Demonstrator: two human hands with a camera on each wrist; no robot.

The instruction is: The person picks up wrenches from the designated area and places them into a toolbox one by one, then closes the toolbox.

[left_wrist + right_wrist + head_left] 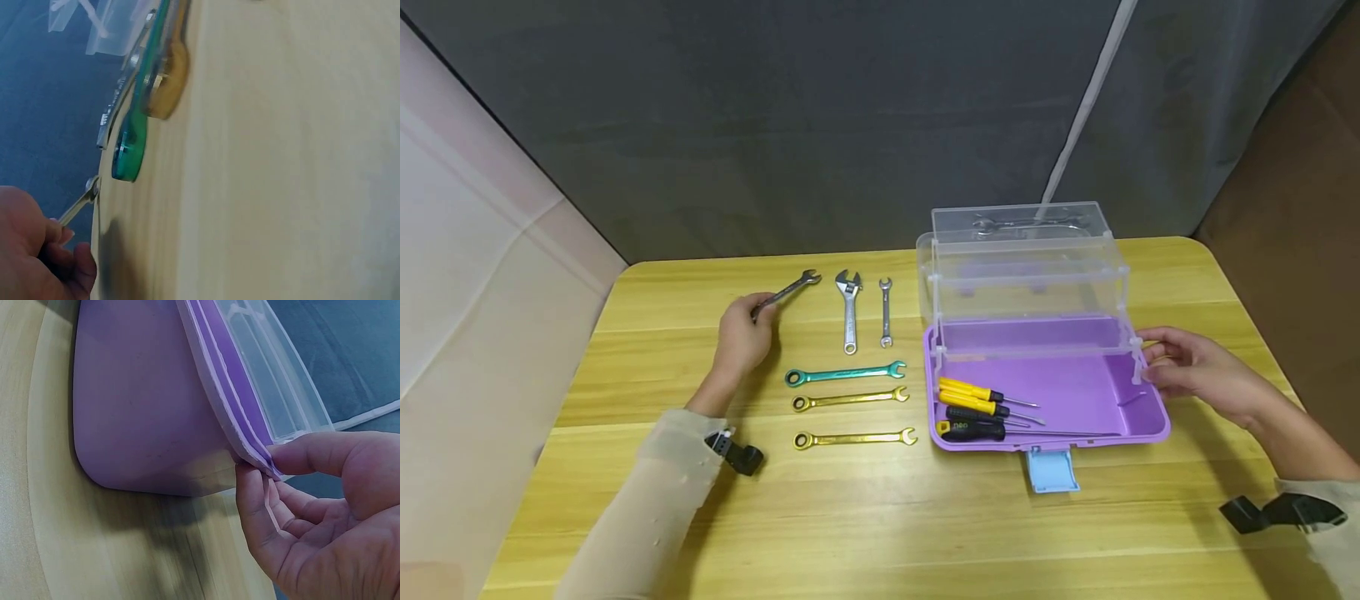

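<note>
My left hand [745, 333] grips one end of a dark metal open-end wrench [790, 292], its free jaw pointing to the back right. In the left wrist view the fingers [59, 265] are curled round its shaft. At the right, my right hand [1206, 372] pinches the rim of an open purple toolbox [1153, 425]; the right wrist view shows thumb and forefinger on the rim [240, 440]. Several screwdrivers [973, 404] with yellow or black handles lie in the box's left and front part. A silver wrench [1030, 223] lies in the clear raised tray [1022, 258].
Between left hand and toolbox lie an adjustable wrench [849, 312], a small silver wrench [886, 312], a teal ratchet wrench [846, 374] and two gold ones [850, 400]. A blue latch [1052, 472] hangs at the box's front. A grey curtain [775, 125] stands behind the table.
</note>
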